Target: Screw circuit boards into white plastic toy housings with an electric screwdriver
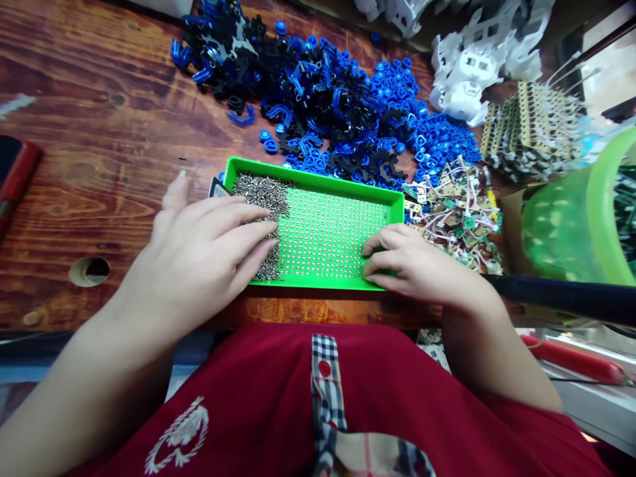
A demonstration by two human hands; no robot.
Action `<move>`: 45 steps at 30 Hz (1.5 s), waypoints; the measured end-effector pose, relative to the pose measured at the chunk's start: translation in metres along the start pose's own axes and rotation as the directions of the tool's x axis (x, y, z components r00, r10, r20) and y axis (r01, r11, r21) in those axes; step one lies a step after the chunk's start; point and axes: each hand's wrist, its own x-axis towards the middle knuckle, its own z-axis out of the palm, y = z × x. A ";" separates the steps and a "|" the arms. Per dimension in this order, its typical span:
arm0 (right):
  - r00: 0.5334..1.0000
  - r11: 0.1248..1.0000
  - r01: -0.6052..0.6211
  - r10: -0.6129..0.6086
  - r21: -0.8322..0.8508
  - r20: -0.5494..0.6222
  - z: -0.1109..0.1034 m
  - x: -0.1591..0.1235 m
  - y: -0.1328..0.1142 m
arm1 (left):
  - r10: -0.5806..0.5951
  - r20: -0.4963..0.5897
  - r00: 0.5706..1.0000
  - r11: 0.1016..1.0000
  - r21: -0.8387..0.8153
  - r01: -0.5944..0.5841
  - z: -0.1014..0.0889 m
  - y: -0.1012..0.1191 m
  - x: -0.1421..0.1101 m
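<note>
A shallow green tray (322,284) lies near the table's front edge. Its floor carries a grid of small holes, many with shiny metal bits in them. Loose small metal screws (258,192) are heaped at the tray's left end. My left hand (203,258) reaches over that heap with fingers stretched out, the fingertips at the screws' edge. My right hand (410,262) is at the tray's right end. Its fingers curl down to the grid, with the lower fingertips close together; anything between them is too small to make out.
Behind the tray spreads a pile of blue and black plastic parts (322,93). White plastic shells (470,73), stacked boards (534,132) and wired circuit boards (462,212) lie to the right, beside a green bucket (561,212). A round hole (89,271) pierces the table at left.
</note>
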 end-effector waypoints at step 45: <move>0.588 0.843 -0.531 0.291 -0.088 -0.755 0.022 -0.010 -0.001 | 0.001 0.036 0.999 0.880 0.474 -0.018 0.002 0.018 -0.001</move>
